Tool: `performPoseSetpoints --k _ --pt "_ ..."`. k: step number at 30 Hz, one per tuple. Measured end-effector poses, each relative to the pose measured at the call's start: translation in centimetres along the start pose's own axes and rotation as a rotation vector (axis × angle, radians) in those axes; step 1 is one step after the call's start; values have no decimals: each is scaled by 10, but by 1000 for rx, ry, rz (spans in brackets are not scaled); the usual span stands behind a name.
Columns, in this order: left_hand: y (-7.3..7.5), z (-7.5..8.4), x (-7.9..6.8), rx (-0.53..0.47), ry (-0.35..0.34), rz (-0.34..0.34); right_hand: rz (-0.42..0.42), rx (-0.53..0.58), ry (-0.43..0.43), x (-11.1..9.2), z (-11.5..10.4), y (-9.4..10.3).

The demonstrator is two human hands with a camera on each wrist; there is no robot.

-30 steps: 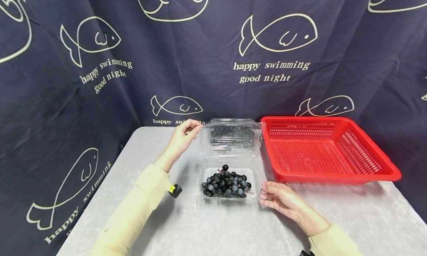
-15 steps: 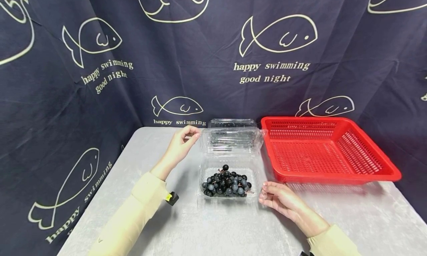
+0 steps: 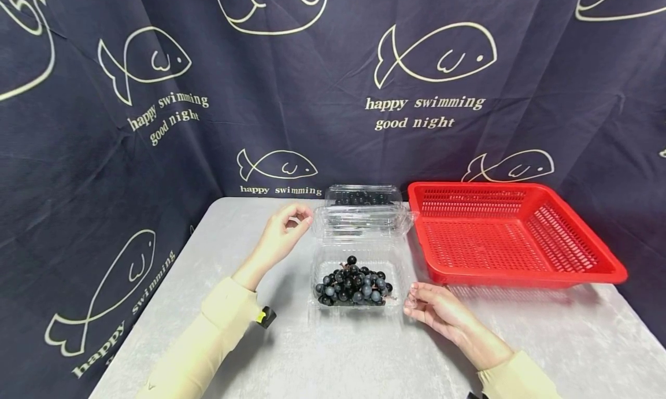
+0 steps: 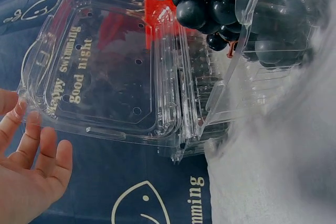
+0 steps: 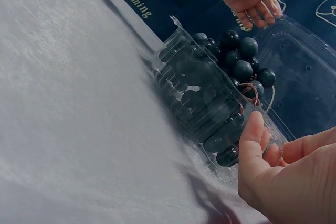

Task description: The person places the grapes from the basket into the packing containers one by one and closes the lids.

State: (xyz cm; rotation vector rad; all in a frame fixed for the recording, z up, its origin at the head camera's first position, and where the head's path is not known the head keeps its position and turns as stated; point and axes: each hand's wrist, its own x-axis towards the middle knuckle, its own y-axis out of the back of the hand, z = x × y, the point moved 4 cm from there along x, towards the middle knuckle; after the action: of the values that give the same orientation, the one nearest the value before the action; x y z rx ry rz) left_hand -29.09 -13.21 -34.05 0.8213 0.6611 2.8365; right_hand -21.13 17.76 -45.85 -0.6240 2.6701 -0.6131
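A clear plastic clamshell box stands mid-table with a bunch of dark grapes in its base. Its hinged lid is raised behind the grapes. My left hand pinches the lid's left corner between thumb and index finger; in the left wrist view its other fingers are spread loosely below the lid edge. At the front right corner of the base, my right hand pinches the plastic rim. In the right wrist view the right hand partly hides that corner.
Behind the raised lid stands another clear box with dark grapes inside. A red perforated basket sits on the right of the grey table. A dark printed curtain hangs behind and at the sides.
My left hand has lowered slightly toward me, and the lid has tilted forward with it, uncovering more of the box behind. The right hand keeps its place at the base corner.
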Motion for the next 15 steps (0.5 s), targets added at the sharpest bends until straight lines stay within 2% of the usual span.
performPoseSetpoints --k 6,15 --pt "-3 8 -5 92 -70 -14 19 11 0 0 0 0" --pt "-6 18 -12 195 -200 10 16 22 3 1 0 -1"
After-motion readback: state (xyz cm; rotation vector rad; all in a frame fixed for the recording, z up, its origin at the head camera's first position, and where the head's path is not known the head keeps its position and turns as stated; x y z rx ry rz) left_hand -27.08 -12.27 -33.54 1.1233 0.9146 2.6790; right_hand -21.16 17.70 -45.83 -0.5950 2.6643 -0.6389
